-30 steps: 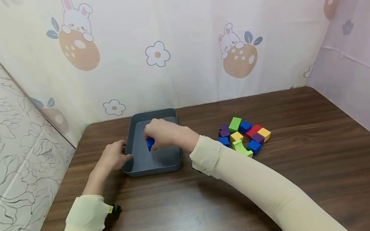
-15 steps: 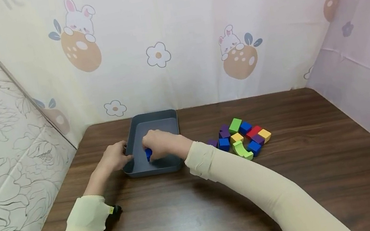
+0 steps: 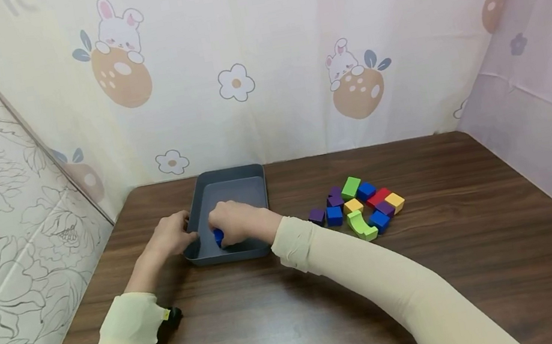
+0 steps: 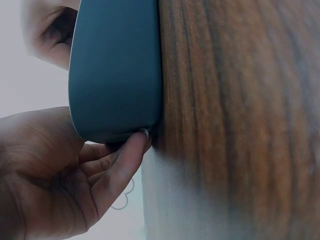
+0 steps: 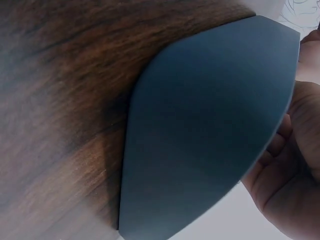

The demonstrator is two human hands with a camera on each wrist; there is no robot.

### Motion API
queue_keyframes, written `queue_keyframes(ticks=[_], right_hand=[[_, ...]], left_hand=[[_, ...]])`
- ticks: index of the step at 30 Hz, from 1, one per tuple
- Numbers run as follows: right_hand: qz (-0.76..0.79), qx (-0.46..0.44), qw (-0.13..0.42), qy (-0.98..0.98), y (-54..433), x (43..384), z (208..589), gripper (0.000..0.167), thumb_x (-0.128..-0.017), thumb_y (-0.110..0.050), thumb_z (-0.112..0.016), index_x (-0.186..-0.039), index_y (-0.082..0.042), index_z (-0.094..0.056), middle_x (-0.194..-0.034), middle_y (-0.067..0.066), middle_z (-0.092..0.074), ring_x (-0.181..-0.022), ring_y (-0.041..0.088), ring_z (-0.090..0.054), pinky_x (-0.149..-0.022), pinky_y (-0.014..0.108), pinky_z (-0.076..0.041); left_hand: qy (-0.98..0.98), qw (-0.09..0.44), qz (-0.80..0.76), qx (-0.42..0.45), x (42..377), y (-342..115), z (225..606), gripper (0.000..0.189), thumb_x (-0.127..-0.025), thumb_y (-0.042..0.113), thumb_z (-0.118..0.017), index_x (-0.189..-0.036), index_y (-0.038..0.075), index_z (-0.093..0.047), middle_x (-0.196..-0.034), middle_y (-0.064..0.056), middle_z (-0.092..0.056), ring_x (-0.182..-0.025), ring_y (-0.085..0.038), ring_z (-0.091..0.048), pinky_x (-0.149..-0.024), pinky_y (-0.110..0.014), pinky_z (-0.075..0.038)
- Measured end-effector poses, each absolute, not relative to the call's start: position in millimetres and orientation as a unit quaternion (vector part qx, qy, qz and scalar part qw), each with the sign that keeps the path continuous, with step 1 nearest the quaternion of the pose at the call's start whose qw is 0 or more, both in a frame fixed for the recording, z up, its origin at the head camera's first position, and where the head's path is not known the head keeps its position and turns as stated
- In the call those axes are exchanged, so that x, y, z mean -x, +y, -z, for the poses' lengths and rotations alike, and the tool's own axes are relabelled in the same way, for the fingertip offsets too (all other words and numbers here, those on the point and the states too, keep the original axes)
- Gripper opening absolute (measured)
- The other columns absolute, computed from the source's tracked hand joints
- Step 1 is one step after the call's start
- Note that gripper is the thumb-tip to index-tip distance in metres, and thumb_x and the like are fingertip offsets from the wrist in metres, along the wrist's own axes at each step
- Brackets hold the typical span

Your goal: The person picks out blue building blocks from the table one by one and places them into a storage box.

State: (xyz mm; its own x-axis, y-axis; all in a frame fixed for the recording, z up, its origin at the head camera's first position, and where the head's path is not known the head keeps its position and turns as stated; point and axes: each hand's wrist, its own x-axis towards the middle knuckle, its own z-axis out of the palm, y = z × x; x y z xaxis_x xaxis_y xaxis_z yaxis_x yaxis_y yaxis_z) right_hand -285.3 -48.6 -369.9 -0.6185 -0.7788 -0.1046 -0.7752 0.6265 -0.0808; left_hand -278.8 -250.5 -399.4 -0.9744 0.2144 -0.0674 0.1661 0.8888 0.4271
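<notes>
The blue block point(image 3: 218, 238) is under the right hand point(image 3: 237, 221), inside the grey tray point(image 3: 232, 190); only a small patch of deep, even blue shows past the fingers, so its full shape is hidden. The right hand is closed down, pinching it; whether the block touches the tray's floor cannot be told. The left hand point(image 3: 172, 233) holds the tray's left wall, thumb over the rim and fingers on the outside.

The tray is plain and smooth, with low upright walls and rounded corners, longer away from the person than across. Its near wall lies just in front of the right hand, and the right wrist passes over its right wall. Beyond the right hand, the bare tray floor runs to the far wall, near the back edge of the bench point(image 3: 275, 300) and the printed curtain point(image 3: 294, 114).

To the right of both hands, past a strip of wood, is a loose group of blocks point(image 3: 353, 206) in green, blue, purple, yellow and red. More wood surface stretches nearer the person, between the forearms.
</notes>
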Motion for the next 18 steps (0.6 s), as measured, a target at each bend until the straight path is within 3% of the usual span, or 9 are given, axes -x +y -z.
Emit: queue_keyframes(ticks=[6,18], right_hand=[[0.007,0.426,0.07,0.902,-50.4,282.5,372.6,0.024,-0.095,-0.025,-0.082,-0.115,-0.011,-0.077,-0.099,0.001,-0.072,-0.083,0.012,-0.062,-0.077,0.028,-0.055],[0.022,0.424,0.082,0.902,-44.8,284.4,372.5,0.035,-0.096,-0.028,-0.081,-0.125,-0.009,-0.075,-0.114,0.004,-0.074,-0.099,0.013,-0.068,-0.086,0.028,-0.058]], left_hand=[[0.97,0.059,-0.214,-0.097,279.4,-251.5,400.0,0.046,-0.099,0.013,-0.072,-0.136,-0.011,-0.057,-0.12,-0.028,-0.069,-0.105,-0.039,-0.068,-0.089,-0.052,-0.058],[0.97,0.055,-0.216,-0.099,280.2,-252.1,401.6,0.045,-0.099,0.012,-0.072,-0.135,-0.011,-0.058,-0.115,-0.026,-0.07,-0.099,-0.035,-0.069,-0.085,-0.049,-0.059]])
